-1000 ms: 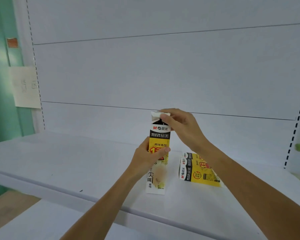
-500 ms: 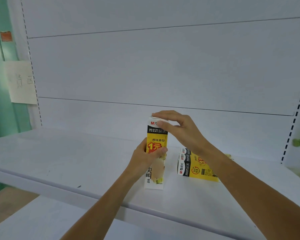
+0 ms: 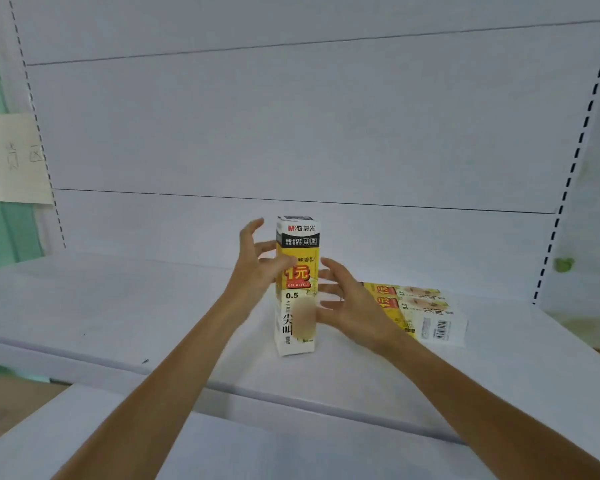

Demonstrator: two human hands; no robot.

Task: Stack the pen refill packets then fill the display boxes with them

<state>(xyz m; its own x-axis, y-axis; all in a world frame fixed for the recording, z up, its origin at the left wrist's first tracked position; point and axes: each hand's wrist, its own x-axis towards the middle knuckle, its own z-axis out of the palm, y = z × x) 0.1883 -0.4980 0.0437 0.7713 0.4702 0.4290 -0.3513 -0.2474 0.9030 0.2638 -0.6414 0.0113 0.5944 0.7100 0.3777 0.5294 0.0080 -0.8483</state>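
A tall yellow, black and white pen refill box (image 3: 296, 289) stands upright on the white shelf (image 3: 118, 306), its top closed. My left hand (image 3: 257, 265) hovers at the box's left side with fingers spread; the thumb lies across the yellow front. My right hand (image 3: 350, 303) is open just right of the box, fingers pointing toward it, holding nothing. Two more refill boxes (image 3: 420, 311) lie flat side by side on the shelf behind my right hand.
The shelf's front edge (image 3: 291, 400) runs across below the box, with a lower white shelf (image 3: 222, 452) under my forearms. A white back panel (image 3: 291, 133) rises behind. A paper note (image 3: 14, 157) hangs at the left upright.
My right hand has left the box's top flap and dropped to its right side. My left hand has loosened its grip and spread its fingers. The box now stands alone.
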